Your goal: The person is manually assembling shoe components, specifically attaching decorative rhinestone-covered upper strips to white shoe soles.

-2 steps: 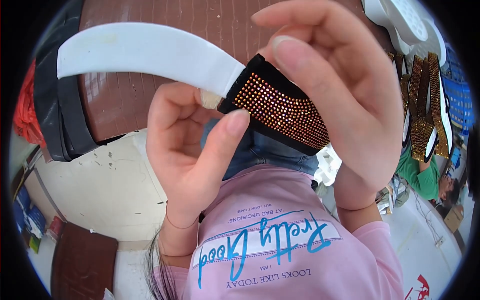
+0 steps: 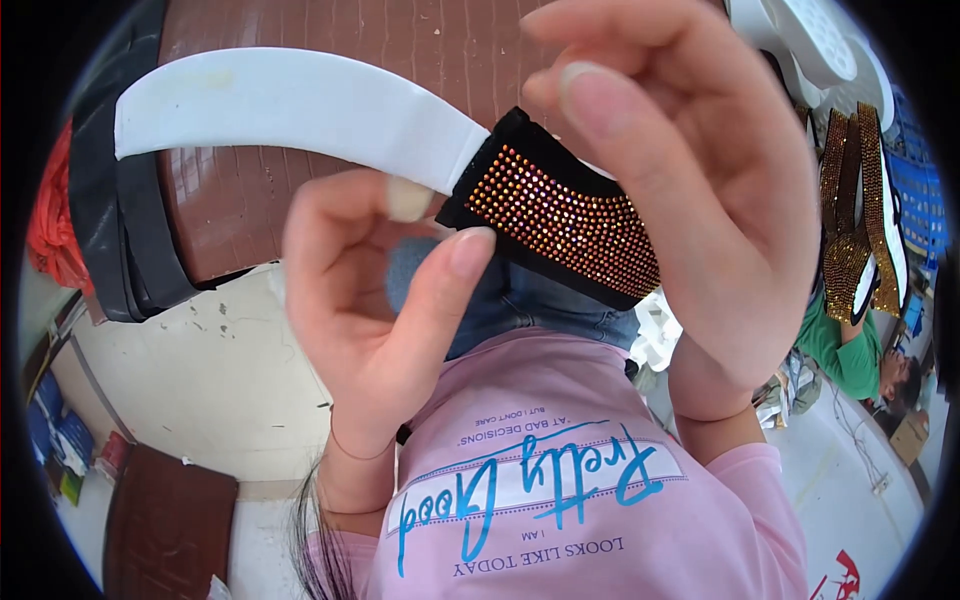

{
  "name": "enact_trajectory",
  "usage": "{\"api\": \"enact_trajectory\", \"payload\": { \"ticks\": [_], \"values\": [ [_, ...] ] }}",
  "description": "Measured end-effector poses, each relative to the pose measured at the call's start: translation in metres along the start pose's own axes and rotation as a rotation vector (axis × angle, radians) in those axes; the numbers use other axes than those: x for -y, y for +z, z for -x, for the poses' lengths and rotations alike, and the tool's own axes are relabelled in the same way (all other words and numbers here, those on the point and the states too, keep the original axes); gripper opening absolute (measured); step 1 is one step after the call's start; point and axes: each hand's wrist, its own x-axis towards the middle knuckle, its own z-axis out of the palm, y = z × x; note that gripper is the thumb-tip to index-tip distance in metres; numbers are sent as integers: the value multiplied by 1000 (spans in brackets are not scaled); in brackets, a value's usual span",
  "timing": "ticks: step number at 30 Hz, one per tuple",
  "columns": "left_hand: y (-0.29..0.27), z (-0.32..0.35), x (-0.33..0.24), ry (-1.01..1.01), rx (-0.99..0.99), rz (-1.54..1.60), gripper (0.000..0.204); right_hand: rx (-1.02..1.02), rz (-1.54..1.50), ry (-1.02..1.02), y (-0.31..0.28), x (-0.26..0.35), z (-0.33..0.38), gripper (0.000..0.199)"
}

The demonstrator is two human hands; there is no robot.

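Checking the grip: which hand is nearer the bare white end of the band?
Left. The left hand pinches just below the white band; the right hand wraps the studded cover, farther along.

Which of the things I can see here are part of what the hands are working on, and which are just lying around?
In hand:
- white curved band, held by the left hand
- black studded cover over the band's end, gripped by the right hand

Lying about:
- gold studded strips at right
- brown padded seat behind
- white plastic chair

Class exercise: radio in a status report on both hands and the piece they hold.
Left hand pinching studded black sleeve edge. Right hand gripping its far end. White curved band half covered. Nothing in the way.
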Motion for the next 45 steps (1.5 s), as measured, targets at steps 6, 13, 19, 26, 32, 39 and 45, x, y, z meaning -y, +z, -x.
{"api": "enact_trajectory", "payload": {
  "ticks": [6, 13, 19, 26, 32, 39, 45],
  "values": [
    [-19, -25, -40, 739, 255, -769, 22, -86, 510, -493, -23, 11, 15, 19],
    [3, -62, -46, 1194, 589, -1232, 20, 1, 866, -557, -16, 5, 30, 22],
    [15, -71, -69, 1113, 825, -1388, 25, -85, 881, -498, -8, -3, 34, 26],
    [14, -91, -77, 1045, 931, -1323, 34, -146, 920, -438, 6, -7, 38, 31],
    [16, -98, -73, 945, 994, -1256, 42, -153, 968, -374, 17, -12, 37, 35],
    [12, -91, -81, 819, 1049, -1229, 51, -220, 890, -390, 19, -19, 38, 28],
    [-1, -84, -78, 505, 910, -1103, 64, -300, 830, -440, 20, -29, 39, 24]
  ]
}}
